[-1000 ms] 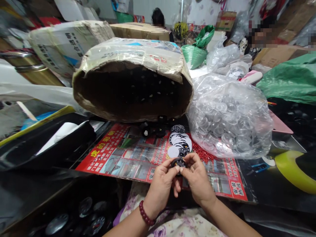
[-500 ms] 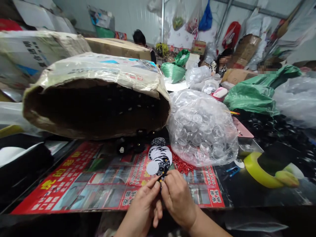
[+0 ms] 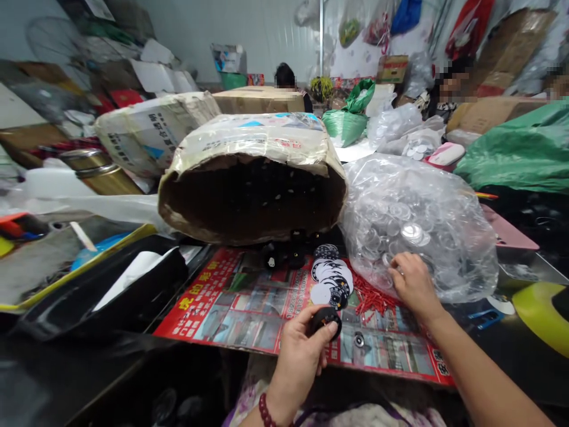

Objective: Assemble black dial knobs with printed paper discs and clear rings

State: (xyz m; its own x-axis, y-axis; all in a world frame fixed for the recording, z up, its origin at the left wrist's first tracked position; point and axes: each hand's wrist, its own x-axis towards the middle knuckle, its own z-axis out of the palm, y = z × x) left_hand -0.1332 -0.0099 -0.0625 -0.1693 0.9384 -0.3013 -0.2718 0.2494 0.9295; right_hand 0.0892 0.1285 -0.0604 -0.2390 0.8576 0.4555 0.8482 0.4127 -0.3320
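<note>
A round black part [image 3: 326, 324] is pinched between the thumb and fingers of my left hand [image 3: 301, 344], above the front of the red printed sheet [image 3: 213, 299]. My right hand [image 3: 414, 284] is at the lower left side of a clear plastic bag [image 3: 462, 237] full of clear round discs, its fingers curled against the bag; whether they hold anything is hidden. Between the hands and the box, white and black printed discs [image 3: 333, 279] lie in an overlapping row. Red sticks [image 3: 371, 296] are heaped beside them. A small round metallic piece [image 3: 358, 339] rests on the sheet.
A large carton [image 3: 253, 133] lies with its dark opening towards me. A black tray [image 3: 111, 290] and a yellow-edged tray [image 3: 48, 284] are at the left. At the right are blue clips [image 3: 486, 319] and a yellow tape roll [image 3: 540, 311]. People sit across the table.
My hands have parted: the right has moved to the clear bag, while the left holds the black part. The small metallic piece now shows on the sheet. The view has turned left.
</note>
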